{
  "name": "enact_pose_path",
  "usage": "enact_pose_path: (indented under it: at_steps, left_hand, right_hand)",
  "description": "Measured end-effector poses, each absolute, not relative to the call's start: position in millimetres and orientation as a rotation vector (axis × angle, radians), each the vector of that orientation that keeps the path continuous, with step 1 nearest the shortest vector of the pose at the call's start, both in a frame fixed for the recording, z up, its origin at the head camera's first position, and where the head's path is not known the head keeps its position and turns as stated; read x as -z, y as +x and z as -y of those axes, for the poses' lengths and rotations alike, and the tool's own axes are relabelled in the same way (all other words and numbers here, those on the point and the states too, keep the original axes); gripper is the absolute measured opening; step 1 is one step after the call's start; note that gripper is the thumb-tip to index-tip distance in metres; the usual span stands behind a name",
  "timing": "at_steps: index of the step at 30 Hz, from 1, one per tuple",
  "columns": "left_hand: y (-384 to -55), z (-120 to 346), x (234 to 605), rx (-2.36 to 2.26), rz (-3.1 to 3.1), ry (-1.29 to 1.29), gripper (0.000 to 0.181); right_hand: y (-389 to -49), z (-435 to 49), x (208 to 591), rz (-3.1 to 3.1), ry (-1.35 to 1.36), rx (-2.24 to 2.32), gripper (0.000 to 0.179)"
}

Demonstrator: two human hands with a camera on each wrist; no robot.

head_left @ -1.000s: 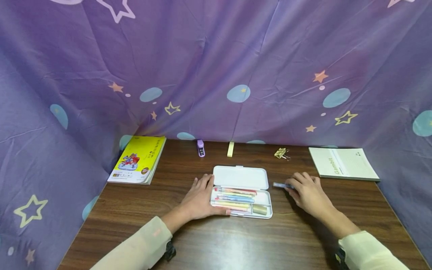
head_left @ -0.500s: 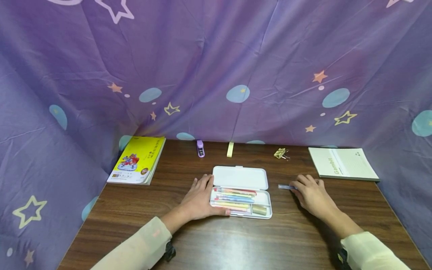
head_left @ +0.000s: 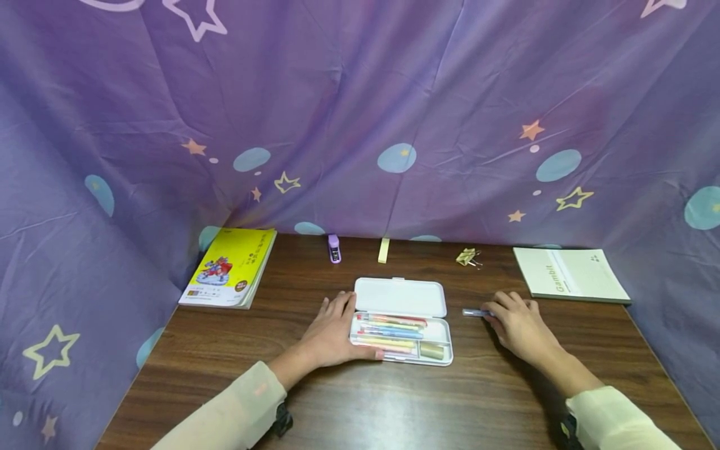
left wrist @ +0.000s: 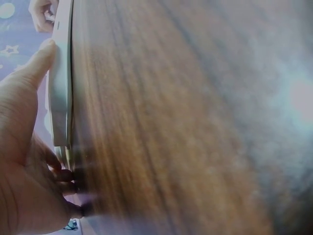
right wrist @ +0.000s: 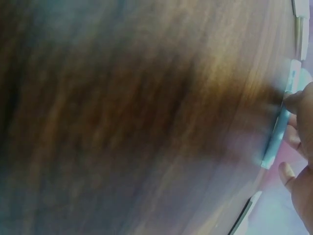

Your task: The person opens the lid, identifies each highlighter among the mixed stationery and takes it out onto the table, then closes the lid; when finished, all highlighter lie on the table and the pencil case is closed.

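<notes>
A white pencil case (head_left: 399,297) lies unfolded on the table with its lid flipped back; several colored pens (head_left: 394,331) and an olive-beige block (head_left: 432,350) sit in its tray. My left hand (head_left: 332,334) rests against the case's left end, its thumb straight along the front wall, as the left wrist view also shows. To the right of the case, my right hand (head_left: 517,322) pinches a slim bluish stick (right wrist: 279,128) between thumb and fingers, low over the table or touching it. In the head view its right part is hidden by the fingers, and its exact kind is unclear.
Along the back stand a purple stapler-like item (head_left: 334,249), a pale yellow bar (head_left: 384,250) and gold binder clips (head_left: 468,257). A yellow book (head_left: 230,265) lies back left, a pale notebook (head_left: 570,273) back right. A purple star-print curtain (head_left: 337,125) encloses the table.
My right hand has shifted slightly right with the bluish stick, away from the case, and then stayed nearly still. My left hand and the pencil case have kept their place.
</notes>
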State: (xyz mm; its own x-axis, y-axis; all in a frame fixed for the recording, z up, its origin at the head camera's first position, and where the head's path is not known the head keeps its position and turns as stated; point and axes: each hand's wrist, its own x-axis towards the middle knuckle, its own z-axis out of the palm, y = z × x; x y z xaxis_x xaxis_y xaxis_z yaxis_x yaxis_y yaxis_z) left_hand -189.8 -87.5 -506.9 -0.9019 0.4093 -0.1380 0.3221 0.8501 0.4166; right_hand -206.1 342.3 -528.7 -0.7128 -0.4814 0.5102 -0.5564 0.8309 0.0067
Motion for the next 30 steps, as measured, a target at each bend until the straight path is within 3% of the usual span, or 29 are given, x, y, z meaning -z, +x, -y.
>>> enact_pose_path:
  at_steps: [30]
  left_hand:
    - [-191.5,86.6,509.3,-0.586,-2.811,0.568,0.143]
  right_hand:
    - [-211.4,-342.3,525.8,2.536,0.739,-0.186,0.025]
